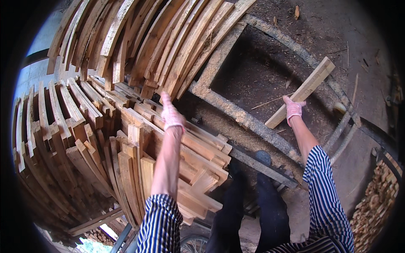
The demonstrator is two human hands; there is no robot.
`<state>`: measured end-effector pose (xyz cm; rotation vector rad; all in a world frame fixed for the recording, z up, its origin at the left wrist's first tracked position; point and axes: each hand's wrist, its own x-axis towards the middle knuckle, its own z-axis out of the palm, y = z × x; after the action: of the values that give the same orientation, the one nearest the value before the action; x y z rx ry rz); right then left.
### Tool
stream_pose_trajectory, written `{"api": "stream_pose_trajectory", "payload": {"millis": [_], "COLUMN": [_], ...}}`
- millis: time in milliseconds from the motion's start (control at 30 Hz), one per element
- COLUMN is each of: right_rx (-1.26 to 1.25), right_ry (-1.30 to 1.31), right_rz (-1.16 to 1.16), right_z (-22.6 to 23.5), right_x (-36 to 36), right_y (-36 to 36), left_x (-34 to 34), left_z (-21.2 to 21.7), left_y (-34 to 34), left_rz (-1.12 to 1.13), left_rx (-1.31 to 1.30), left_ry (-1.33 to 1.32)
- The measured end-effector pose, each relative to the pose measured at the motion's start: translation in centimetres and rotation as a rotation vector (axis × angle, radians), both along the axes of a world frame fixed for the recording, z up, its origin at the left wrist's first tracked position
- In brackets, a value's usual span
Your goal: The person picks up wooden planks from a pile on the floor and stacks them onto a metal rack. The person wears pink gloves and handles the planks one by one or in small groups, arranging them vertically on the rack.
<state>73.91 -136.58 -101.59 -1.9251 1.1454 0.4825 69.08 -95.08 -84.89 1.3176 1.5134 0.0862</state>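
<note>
My right hand (294,110), in a pinkish work glove, grips a short pale wooden board (314,83) near its lower middle. The board slants from lower left to upper right above a dusty metal frame (249,114). On the left, my left hand (172,114) wears a similar glove, its fingers stretched forward. It hovers over stacked planks (194,141), close to the near ends of a second stack of long planks (185,55). Whether its fingertips touch the wood I cannot tell.
More upright and leaning boards (126,168) crowd the left side. A metal beam (265,166) lies before my legs (272,206). Small wood pieces (375,202) are heaped at the lower right. Sawdust and scraps litter the floor (333,25). A spoked wheel (194,244) shows at the bottom.
</note>
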Motion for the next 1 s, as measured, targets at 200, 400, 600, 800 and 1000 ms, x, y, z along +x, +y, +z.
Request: {"api": "stream_pose_trajectory", "payload": {"millis": [200, 400, 600, 800, 1000], "right_rx": [-0.065, 0.123, 0.869, 1.18, 0.979], "right_ry": [-0.37, -0.304, -0.427, -0.31, -0.03], "right_rz": [0.067, 0.412, 0.084, -0.043, 0.066], "right_z": [0.8, 12.8, 11.3, 17.0, 28.5], "right_x": [-0.6, 5.4, 9.7, 6.5, -3.9], "right_y": [-4.4, 3.9, 17.8, 17.8, 9.5], "left_x": [4.1, -0.2, 0.6, -1.5, -8.7], "left_z": [-4.3, -3.9, -3.7, 5.3, 17.1], "left_y": [6.3, 7.6, -6.9, -10.4, -15.4], "left_rz": [-0.418, -0.361, -0.348, -0.583, -1.234], "left_rx": [0.194, -0.493, -0.615, -0.52, -0.405], "left_ry": [0.1, -0.168, -0.313, -0.223, 0.165]}}
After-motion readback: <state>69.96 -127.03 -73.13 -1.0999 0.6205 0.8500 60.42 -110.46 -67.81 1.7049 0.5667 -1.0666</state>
